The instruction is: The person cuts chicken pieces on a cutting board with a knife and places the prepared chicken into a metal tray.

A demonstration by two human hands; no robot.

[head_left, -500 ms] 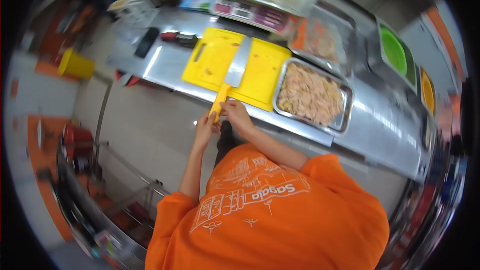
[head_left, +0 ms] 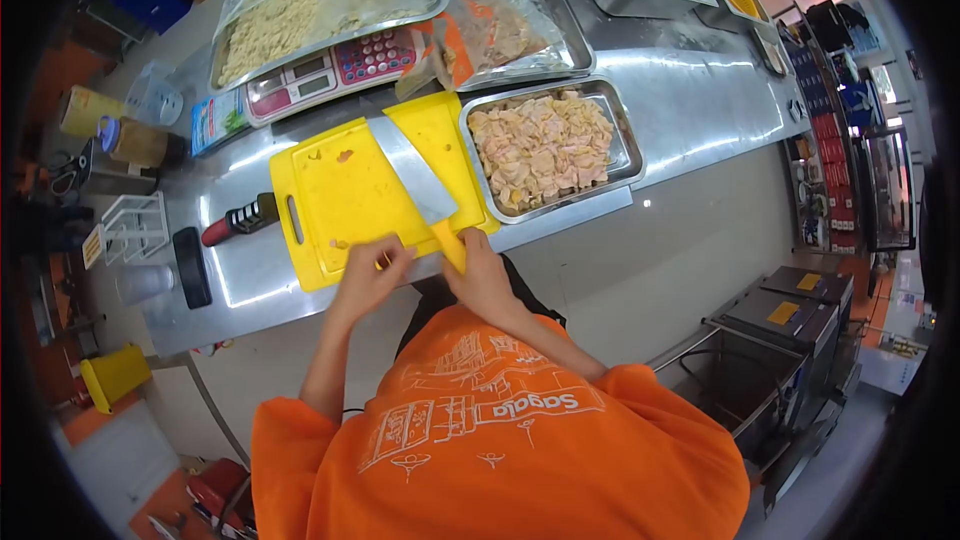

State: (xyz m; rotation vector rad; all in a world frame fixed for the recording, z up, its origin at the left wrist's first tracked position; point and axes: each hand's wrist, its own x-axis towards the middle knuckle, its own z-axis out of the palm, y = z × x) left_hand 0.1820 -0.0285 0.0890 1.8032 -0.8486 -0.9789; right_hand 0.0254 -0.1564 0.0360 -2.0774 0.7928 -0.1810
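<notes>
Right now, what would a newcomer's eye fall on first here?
Probably the bright yellow cutting board on the metal counter, with a broad knife over it, its yellow handle in the right hand. Right of the board, a metal tray of pale meat pieces also stands out.

This looks like a professional kitchen: on the long steel counter (head_left: pixel 700 110) there are a yellow cutting board (head_left: pixel 330 190) with a large knife (head_left: pixel 408 168), a metal tray (head_left: pixel 624 152) of pale cut meat (head_left: pixel 540 145) and a weighing scale (head_left: pixel 375 58).
</notes>
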